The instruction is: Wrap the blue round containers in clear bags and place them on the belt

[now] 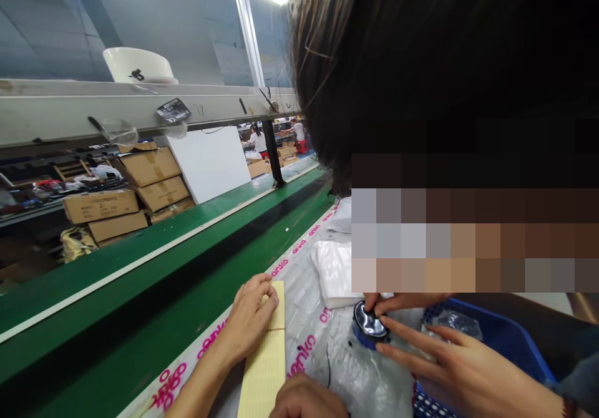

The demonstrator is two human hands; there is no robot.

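Observation:
A long stack of yellow paper strips (264, 368) with a thin band across it lies on the plastic-covered bench. My left hand (253, 318) is at its far end, with the fingers bent over the strips and pressed together. At the bottom edge, my right hand (306, 399) is curled beside the strips' near right side. Its fingertips are hidden, and what it grips cannot be made out. To the right, another person's hands (444, 355) touch a shiny black round part (369, 321) with a blue underside.
The person's head with dark hair fills the upper right. A blue basket (524, 349) holding clear plastic is at the right, and white bags (334, 271) lie beyond the round part. A green conveyor (187, 268) runs along the left, below a grey shelf (215, 106). Cardboard boxes (152, 174) stand behind.

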